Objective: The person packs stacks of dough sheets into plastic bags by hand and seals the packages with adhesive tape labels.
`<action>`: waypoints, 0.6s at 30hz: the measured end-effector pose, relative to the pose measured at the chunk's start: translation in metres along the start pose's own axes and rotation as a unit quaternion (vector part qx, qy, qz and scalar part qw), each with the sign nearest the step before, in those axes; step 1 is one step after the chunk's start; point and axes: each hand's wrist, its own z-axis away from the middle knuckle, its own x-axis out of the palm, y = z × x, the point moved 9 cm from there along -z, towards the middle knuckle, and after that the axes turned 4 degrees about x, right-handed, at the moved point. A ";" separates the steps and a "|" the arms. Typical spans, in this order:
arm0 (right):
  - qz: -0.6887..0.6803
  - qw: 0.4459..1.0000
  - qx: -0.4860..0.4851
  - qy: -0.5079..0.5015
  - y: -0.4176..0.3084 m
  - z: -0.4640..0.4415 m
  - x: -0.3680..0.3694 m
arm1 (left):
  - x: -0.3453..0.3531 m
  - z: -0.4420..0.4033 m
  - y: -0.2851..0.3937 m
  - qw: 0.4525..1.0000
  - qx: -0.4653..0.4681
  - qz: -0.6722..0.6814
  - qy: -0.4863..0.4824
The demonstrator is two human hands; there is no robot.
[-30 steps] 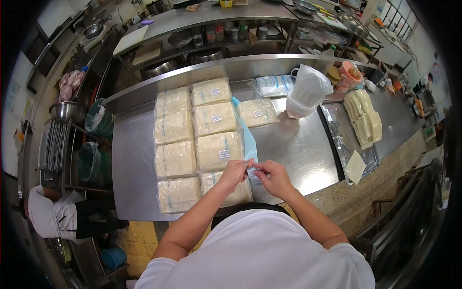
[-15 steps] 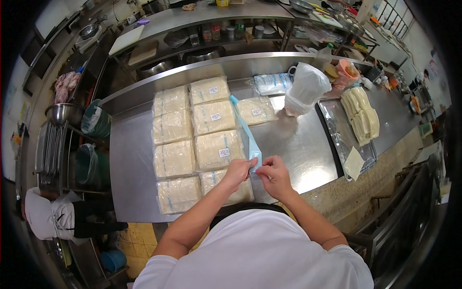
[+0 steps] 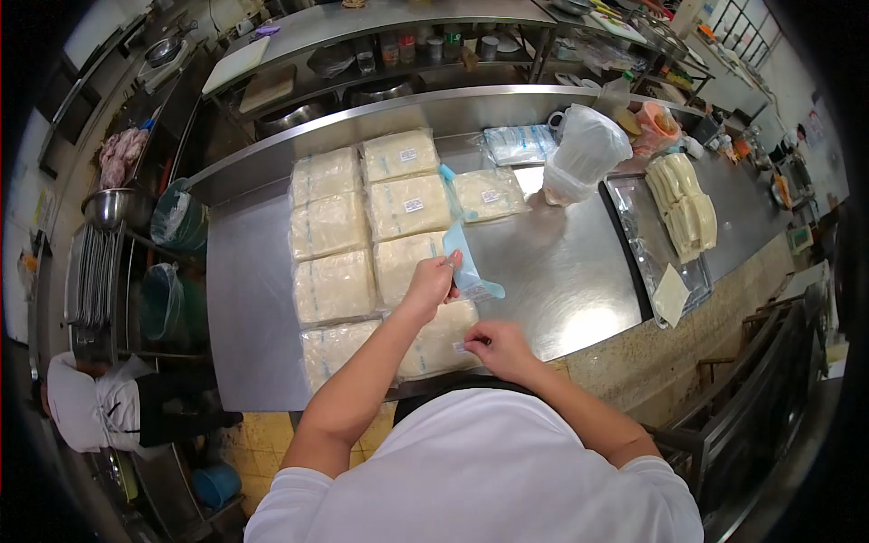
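Note:
My left hand (image 3: 431, 288) is closed on a light-blue strip of label backing (image 3: 461, 261), whose tail runs back between the packs. Pinched in the fingertips of my right hand (image 3: 503, 349) is a small white label (image 3: 459, 347). That hand is at the right side of a near clear-wrapped pack (image 3: 434, 344) of pale-yellow sheets; whether the label touches the wrap I cannot tell. Two columns of similar packs lie on the steel table. A labelled pack (image 3: 414, 204) and another labelled pack (image 3: 405, 155) are farther back; a third labelled pack (image 3: 489, 195) lies to their right.
A bundle of plastic bags (image 3: 518, 145) and a white plastic bag (image 3: 587, 149) stand near the table's raised back edge (image 3: 380, 107). To the right, a metal tray (image 3: 625, 185) bears stacked pale sheets (image 3: 681, 204). Another person (image 3: 95, 403) is at the left.
My hands have parted. The left has moved up and left with the backing strip, while the right has come down toward the near pack with a small label.

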 end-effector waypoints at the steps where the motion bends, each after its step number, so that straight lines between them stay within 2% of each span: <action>1: 0.007 1.000 0.013 -0.023 0.004 -0.003 0.012 | -0.002 -0.001 0.001 1.000 -0.002 -0.002 -0.002; 10: 0.085 0.996 0.011 -0.030 0.015 -0.024 0.076 | -0.013 -0.002 -0.006 0.999 -0.006 0.033 -0.022; 13: 0.198 0.978 -0.058 -0.001 0.007 -0.027 0.085 | -0.012 0.001 -0.007 0.999 -0.005 0.038 -0.027; 16: 0.233 0.970 0.009 0.075 -0.006 -0.018 0.068 | -0.012 0.003 -0.011 0.999 -0.016 0.018 -0.038; 18: 0.235 0.966 0.071 0.076 0.012 -0.024 0.058 | -0.012 0.004 -0.012 0.998 -0.018 0.034 -0.044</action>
